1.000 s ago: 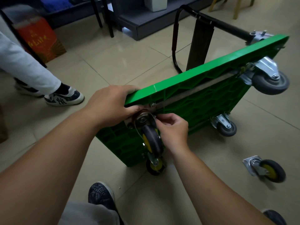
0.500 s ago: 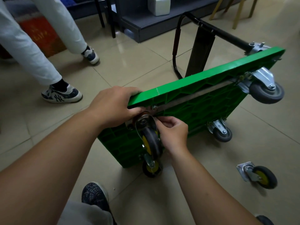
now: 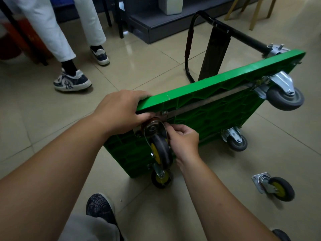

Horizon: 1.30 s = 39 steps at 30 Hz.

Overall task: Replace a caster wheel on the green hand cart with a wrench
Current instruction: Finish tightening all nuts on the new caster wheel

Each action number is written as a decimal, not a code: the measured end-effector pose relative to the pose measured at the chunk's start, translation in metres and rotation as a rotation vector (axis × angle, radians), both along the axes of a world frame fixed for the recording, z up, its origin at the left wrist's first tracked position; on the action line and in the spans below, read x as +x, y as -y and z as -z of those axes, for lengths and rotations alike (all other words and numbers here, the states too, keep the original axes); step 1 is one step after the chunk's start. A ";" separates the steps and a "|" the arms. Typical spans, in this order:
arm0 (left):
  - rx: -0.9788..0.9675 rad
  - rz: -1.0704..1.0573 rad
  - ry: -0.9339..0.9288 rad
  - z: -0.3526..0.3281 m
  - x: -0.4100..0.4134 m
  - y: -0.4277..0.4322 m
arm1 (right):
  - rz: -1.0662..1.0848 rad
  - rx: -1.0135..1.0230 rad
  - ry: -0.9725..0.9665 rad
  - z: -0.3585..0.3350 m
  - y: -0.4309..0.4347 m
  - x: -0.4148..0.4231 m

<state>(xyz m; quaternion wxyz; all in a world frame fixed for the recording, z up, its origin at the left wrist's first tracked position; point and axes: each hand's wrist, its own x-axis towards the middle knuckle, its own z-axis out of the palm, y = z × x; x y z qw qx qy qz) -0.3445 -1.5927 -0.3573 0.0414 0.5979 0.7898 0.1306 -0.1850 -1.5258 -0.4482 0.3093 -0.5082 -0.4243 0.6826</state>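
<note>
Left hand [image 3: 121,110] curls over near corner of green plastic hand cart [image 3: 217,108], tipped on edge on floor – solid brace, grip firm. Just right of those fingers: black caster wheel with yellow hub [image 3: 160,150], against cart underside. Right hand [image 3: 185,140] pinches small fastener at caster's plate – nut or bolt, hidden under fingertips. Best start thread by hand, squarely, before wrench. Wrench nowhere in view. Far right of right-hand fingers: loose spare caster [image 3: 276,187] on floor.
</note>
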 end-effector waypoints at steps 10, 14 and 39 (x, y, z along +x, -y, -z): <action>-0.018 0.003 0.001 -0.001 0.001 0.000 | 0.003 -0.001 0.005 0.002 0.001 0.000; -0.006 0.004 0.004 0.001 0.000 0.000 | 0.000 0.018 0.018 0.001 0.001 0.000; 0.006 -0.002 0.002 0.002 -0.001 0.000 | -0.021 -0.082 0.023 0.006 -0.004 0.002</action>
